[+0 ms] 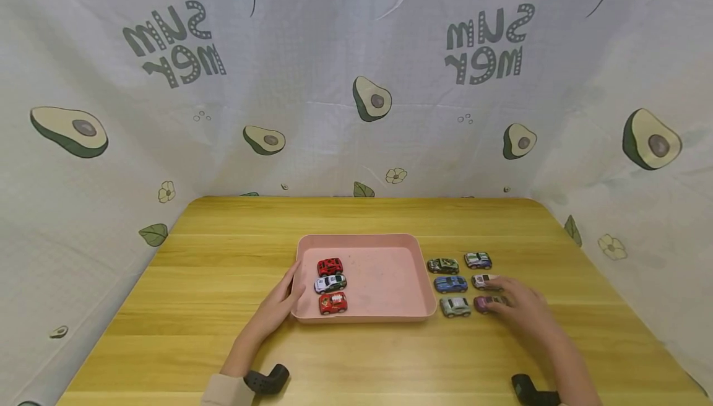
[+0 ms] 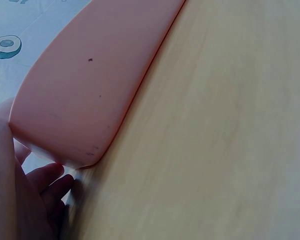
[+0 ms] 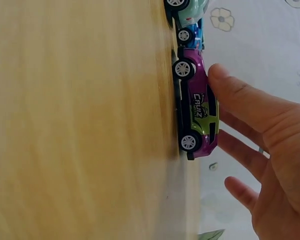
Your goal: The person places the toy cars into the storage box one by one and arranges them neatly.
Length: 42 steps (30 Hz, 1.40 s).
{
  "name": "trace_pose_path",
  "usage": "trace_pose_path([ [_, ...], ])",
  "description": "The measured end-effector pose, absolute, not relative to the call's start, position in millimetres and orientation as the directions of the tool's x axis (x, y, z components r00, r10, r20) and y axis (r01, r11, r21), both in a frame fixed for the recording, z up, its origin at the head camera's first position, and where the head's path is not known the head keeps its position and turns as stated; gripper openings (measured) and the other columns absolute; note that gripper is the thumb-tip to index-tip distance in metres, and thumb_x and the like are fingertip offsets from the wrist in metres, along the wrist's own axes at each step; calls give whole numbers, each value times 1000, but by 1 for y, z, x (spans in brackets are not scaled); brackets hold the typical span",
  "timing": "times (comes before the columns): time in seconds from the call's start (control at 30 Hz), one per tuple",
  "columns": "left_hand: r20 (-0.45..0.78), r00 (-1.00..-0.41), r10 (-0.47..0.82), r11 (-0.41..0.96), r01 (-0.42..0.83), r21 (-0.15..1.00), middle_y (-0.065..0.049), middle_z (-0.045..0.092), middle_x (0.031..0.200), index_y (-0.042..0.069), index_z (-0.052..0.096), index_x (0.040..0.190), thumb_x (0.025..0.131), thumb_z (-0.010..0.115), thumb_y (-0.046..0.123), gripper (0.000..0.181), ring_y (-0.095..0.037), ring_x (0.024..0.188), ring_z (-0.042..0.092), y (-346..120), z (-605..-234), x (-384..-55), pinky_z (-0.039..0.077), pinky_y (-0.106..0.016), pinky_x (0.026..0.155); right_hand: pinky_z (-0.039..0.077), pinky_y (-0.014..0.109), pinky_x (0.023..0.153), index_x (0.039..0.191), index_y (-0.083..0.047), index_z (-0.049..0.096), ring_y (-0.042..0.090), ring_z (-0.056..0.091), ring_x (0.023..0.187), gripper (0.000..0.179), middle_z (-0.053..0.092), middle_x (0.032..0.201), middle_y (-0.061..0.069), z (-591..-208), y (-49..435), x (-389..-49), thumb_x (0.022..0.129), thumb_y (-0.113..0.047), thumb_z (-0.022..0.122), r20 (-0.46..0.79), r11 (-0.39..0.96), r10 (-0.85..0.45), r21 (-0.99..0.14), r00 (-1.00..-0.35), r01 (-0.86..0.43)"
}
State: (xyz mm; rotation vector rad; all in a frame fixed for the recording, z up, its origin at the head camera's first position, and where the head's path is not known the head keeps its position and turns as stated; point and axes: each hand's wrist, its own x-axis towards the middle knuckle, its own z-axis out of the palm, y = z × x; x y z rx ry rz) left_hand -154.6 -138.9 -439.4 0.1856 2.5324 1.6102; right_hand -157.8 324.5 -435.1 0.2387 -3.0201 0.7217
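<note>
At the left end of a pink tray (image 1: 384,276), my left hand (image 1: 280,301) grips the side, thumb over the rim and fingers outside. The left wrist view shows its curled fingertips (image 2: 55,177) near the tray's lower corner. Over the toy cars on the right, my right hand (image 1: 526,310) reaches with fingers fairly straight. Its thumb lies against the roof of a purple and green toy car (image 3: 197,102), which stands on its wheels on the table. In the head view its forefinger is at a white toy car (image 1: 480,281), partly covered; contact there is unclear.
Inside the tray, at its left, stand a red car (image 1: 330,266), a white car (image 1: 330,283) and another red car (image 1: 333,303). Between tray and right hand are a camouflage car (image 1: 443,265), blue car (image 1: 450,284) and silver car (image 1: 455,306). A white-purple car (image 1: 478,260) stands farther back.
</note>
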Motion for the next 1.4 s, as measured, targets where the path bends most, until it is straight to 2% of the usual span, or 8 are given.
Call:
trace_pose_path([
  [0.33,-43,-985,168,427,33,904,-16,18,151,15,20,146,95,46,28,59,-34,139,16,-139,-441,-156,16,-54,112,29,65,90,114,-12,61,49,45,114,39,55,123,23,-436,326,-148,81,-33,64,17,874,-128,-471,-992,-121],
  [0.47,-33,-987,159,421,38,906,-13,19,151,20,20,146,94,47,33,59,-33,139,16,-143,-458,-164,16,-54,112,33,64,87,112,-13,62,50,47,111,36,59,118,21,-437,326,-147,81,-32,65,22,874,-111,-473,-994,-108],
  [0.63,-13,-988,157,426,56,903,-9,20,152,28,21,145,93,47,40,60,-30,140,17,-147,-476,-171,17,-53,112,30,65,89,112,-13,62,51,45,111,36,58,119,22,-435,325,-148,82,-33,64,31,874,-104,-474,-994,-106],
  [0.77,-14,-987,162,413,55,909,-11,19,152,25,21,146,93,47,37,60,-31,139,17,-145,-468,-167,16,-54,112,27,68,90,113,-16,62,51,43,114,37,57,121,21,-432,324,-148,83,-38,62,28,880,-82,-467,-996,-85],
  [0.93,-27,-986,167,416,46,908,-14,18,152,19,19,146,94,47,32,60,-33,139,15,-143,-458,-164,16,-54,112,30,68,88,114,-13,62,49,49,110,42,59,118,22,-426,321,-151,82,-41,62,47,906,-77,-414,-996,-90],
  [1.07,-12,-987,160,424,58,904,-10,17,152,27,19,146,93,46,39,61,-30,140,15,-147,-478,-172,16,-53,112,36,64,82,112,-10,63,46,55,101,40,62,112,22,-420,318,-155,81,-34,65,112,925,-104,-353,-988,-137],
  [1.2,0,-987,162,422,69,904,-10,19,152,28,19,145,93,46,41,61,-30,140,17,-148,-480,-173,16,-53,112,38,62,80,111,-6,63,42,59,96,37,65,106,20,-413,310,-158,80,-26,67,163,935,-141,-301,-977,-186],
  [1.4,-4,-987,159,418,64,906,-8,19,152,29,20,145,92,47,41,61,-29,140,17,-147,-480,-173,17,-52,112,43,56,72,112,-4,62,35,61,85,40,66,96,17,-403,296,-163,80,-28,67,178,943,-164,-261,-970,-207],
])
